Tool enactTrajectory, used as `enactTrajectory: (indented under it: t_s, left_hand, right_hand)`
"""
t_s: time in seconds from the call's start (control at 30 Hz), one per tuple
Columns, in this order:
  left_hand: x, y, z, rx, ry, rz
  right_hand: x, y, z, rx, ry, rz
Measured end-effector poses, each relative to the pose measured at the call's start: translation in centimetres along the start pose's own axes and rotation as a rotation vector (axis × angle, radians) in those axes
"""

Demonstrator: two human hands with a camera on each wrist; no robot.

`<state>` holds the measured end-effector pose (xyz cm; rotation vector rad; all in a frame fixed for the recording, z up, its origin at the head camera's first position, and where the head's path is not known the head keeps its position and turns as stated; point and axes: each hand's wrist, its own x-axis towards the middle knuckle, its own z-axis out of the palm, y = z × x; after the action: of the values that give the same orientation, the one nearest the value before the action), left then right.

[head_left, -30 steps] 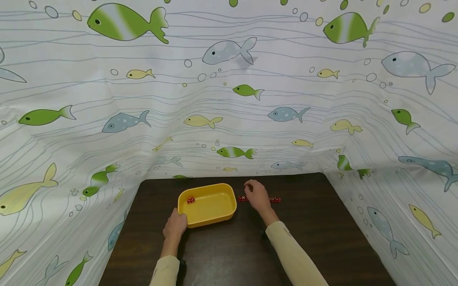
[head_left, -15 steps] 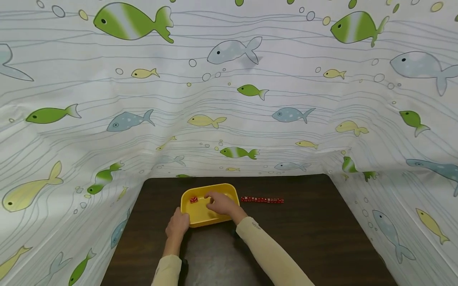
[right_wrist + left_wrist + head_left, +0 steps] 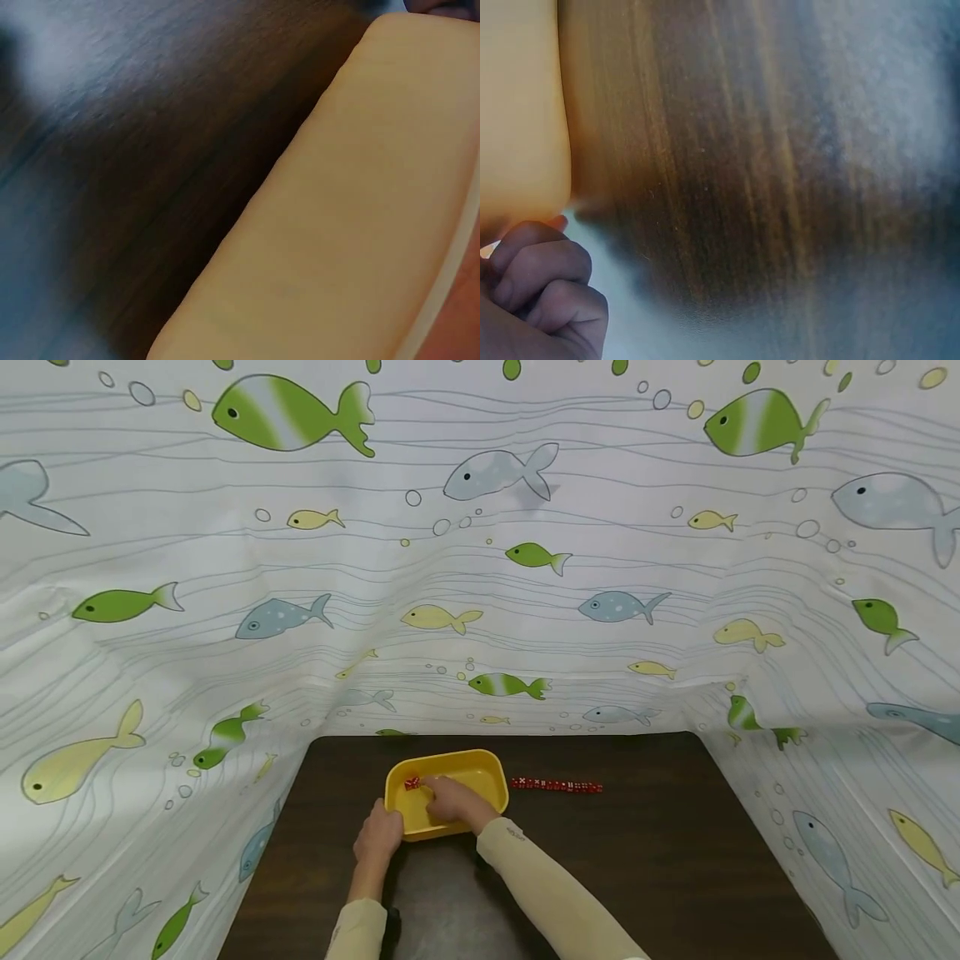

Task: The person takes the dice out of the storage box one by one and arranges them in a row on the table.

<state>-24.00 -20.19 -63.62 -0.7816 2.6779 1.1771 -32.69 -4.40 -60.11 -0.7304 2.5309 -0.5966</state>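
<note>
My left hand (image 3: 378, 832) grips the near-left corner of a yellow plastic tray (image 3: 486, 760). In the left wrist view, the curled fingers of that left hand (image 3: 551, 281) lie against the end of the tray (image 3: 521, 105). Inside the tray, near its left end, sit red dice (image 3: 412, 783) with white pips. My right hand (image 3: 450, 799) reaches over the near wall, its index finger stretched out with the tip right at these dice. From the right wrist, the tray's outer wall (image 3: 322, 202) fills much of the view and my right hand is hidden.
To the right of the tray, a straight row of several red dice (image 3: 557, 785) runs along the dark wooden table (image 3: 645, 860). White fabric (image 3: 480, 560) printed with fish rises behind the table and on both sides.
My right hand has moved left from above the row of dice into the tray, up to the dice there. The left hand keeps its hold on the tray. The head view has shifted slightly.
</note>
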Motion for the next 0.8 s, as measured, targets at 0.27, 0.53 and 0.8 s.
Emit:
enactTrajectory:
  t_s: [0.27,0.53,0.8]
  left_hand:
    - [0.0,-0.1,0.0,0.009,0.010,0.000]
    - [-0.8,0.1,-0.1,-0.004,0.029,0.018]
    - [-0.7,-0.1,-0.1,-0.001,0.035,0.021]
  right_hand:
    - [1.0,-0.6,0.9,-0.111,-0.009,0.018]
    - [1.2,-0.5,1.1,-0.155,0.034,0.019]
    - [1.5,-0.7,0.7,-0.158,0.104,0.027]
